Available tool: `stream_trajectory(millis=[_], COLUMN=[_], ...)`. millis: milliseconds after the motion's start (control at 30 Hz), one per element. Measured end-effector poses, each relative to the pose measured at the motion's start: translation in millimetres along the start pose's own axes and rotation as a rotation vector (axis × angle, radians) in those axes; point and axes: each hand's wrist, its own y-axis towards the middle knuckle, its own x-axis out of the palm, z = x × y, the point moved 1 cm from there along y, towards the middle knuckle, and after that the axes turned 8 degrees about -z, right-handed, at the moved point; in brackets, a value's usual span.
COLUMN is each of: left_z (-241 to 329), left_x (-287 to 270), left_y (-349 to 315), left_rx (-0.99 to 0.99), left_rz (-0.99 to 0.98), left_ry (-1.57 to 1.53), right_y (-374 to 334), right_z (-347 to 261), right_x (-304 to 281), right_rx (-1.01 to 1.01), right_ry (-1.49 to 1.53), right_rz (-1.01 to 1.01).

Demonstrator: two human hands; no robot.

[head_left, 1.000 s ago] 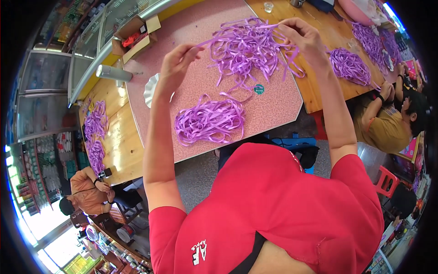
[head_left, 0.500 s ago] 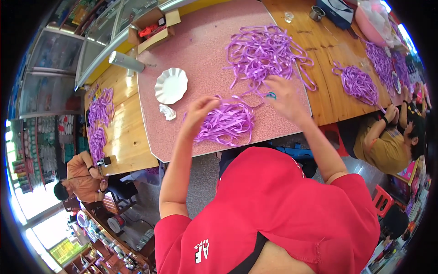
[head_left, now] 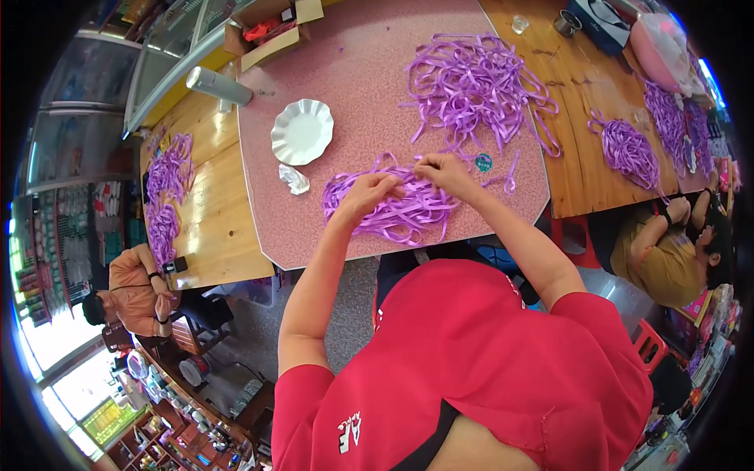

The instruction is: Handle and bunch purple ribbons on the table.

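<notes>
A loose heap of shiny purple ribbon (head_left: 393, 224) lies near the table's front edge, under both of my hands. My left hand (head_left: 371, 195) is closed over the heap's left part, its fingertips pinched on ribbon. Just to the right, my right hand (head_left: 448, 174) pinches ribbon at the heap's upper edge; the exact strand is hidden by the fingers. Farther back spreads a larger purple ribbon pile (head_left: 475, 90). Beside my right wrist lie a round teal tag (head_left: 483, 162) and a short ribbon loop (head_left: 510, 182).
Left of the heap are a white scalloped plate (head_left: 302, 132) and a crumpled white wrapper (head_left: 294, 180). Behind them stand a grey cylinder (head_left: 220, 86) and an open cardboard box (head_left: 271, 35). People sit at wooden tables on both sides, with more purple ribbon.
My right hand has moved left from beside the teal tag to the near heap, closing its fingers. My left hand has shifted slightly right. The tag now lies uncovered.
</notes>
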Motion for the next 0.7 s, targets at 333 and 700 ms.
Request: stream_trajectory(millis=[333,700], left_z=[-45,-51], left_x=[-145,-185], left_y=[-3,30], left_rx=[0.083,-0.257], left_rz=[0.421,0.811], left_ry=[0.276,1.301], right_y=[70,16], right_z=[56,-8], right_x=[-118,-72], right_rx=[-0.048,0.098], right_ry=[-0.473,-0.325], right_rz=[0.245,0.196])
